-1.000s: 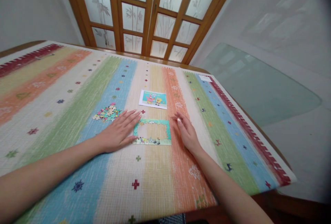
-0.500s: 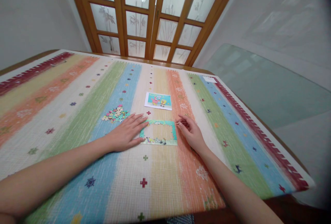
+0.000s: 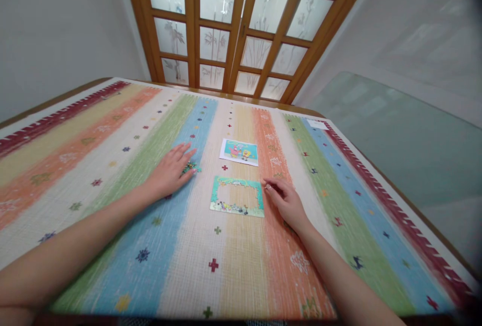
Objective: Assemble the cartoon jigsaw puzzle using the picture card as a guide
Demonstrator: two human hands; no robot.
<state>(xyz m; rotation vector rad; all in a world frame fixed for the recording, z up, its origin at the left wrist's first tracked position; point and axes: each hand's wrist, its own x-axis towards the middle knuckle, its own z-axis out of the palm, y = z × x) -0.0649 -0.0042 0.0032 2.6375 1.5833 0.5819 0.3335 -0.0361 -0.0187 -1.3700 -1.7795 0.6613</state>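
Observation:
My left hand point(image 3: 170, 169) lies with fingers stretched and slightly apart over a heap of jigsaw puzzle pieces point(image 3: 191, 167). Most of the heap is hidden beneath it; a few green pieces show by the thumb and fingertips. To its right is the joined border of a jigsaw puzzle point(image 3: 236, 211), a rectangle whose middle shows the cloth. Close to the border's right edge rests my right hand point(image 3: 285, 201), thumb and fingers curled together in a pinch. Whatever is between those fingertips is too small to make out. Above the border lies a cartoon picture card point(image 3: 241, 152).
A striped tablecloth point(image 3: 196, 250) in many colours covers the table. Near the far right corner lies a small white paper point(image 3: 317, 124). Wooden doors with glass panes point(image 3: 214, 44) stand behind the table, and a pale green panel point(image 3: 399, 130) is at the right.
My left hand has moved from the puzzle border's left edge, left and away from me, onto the heap of pieces. My right hand stays by the border's right edge. The view has shifted slightly.

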